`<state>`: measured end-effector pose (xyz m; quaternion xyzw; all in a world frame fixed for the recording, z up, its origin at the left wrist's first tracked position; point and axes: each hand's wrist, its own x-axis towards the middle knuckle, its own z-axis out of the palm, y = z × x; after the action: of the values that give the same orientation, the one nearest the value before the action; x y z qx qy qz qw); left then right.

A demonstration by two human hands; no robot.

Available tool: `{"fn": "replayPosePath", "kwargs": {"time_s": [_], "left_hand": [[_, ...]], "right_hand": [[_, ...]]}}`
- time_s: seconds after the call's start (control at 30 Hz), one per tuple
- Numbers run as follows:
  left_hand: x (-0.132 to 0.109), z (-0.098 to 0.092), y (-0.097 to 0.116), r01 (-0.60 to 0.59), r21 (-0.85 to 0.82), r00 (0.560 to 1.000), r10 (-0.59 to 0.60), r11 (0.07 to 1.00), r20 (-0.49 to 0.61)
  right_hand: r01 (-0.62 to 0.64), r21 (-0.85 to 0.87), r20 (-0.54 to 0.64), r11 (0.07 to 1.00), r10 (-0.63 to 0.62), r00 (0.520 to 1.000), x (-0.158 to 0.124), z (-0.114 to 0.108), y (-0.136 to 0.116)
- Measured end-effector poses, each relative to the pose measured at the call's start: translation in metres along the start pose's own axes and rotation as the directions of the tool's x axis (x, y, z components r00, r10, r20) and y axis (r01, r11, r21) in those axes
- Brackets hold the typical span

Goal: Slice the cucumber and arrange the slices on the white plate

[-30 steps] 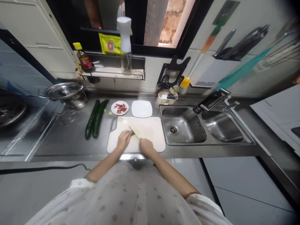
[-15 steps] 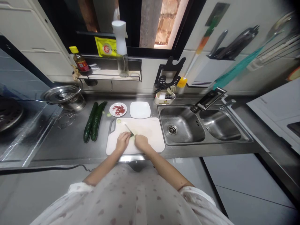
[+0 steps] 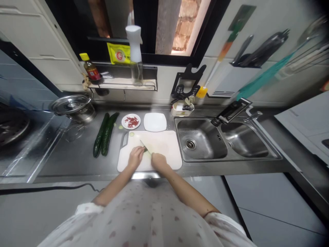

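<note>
On the white cutting board, my left hand has its fingers closed on a short piece of cucumber, mostly hidden by the fingers and blade. My right hand grips a kitchen knife, whose blade points away and to the left, beside that piece. The knife's handle is covered by my fist. A pale round cucumber slice lies near the board's upper left corner. Two whole dark green cucumbers rest side by side on the counter to the left.
Behind the board stand a small plate of chopped red bits and a white square plate. To the right is a double sink with a black faucet. A lidded steel pot sits at back left.
The knife and my right hand have shifted slightly right, and more of the blade shows. My left hand stays at the cucumber piece. The whole view has moved a little.
</note>
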<state>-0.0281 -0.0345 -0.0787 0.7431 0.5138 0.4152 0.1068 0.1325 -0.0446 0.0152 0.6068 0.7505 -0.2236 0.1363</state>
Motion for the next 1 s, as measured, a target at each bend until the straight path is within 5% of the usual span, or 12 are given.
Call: {"fn": "replayPosePath", "kwargs": {"time_s": [0.67, 1.0], "left_hand": [[0.001, 0.000, -0.002, 0.013, -0.012, 1.000, -0.013, 1.000, 0.024], [0.002, -0.003, 0.001, 0.021, -0.017, 0.999, -0.020, 1.000, 0.031]], "right_hand": [[0.005, 0.028, -0.008, 1.000, -0.005, 1.000, 0.020, -0.019, -0.018], [0.000, 0.031, 0.005, 1.000, -0.001, 1.000, 0.006, -0.016, -0.011]]}}
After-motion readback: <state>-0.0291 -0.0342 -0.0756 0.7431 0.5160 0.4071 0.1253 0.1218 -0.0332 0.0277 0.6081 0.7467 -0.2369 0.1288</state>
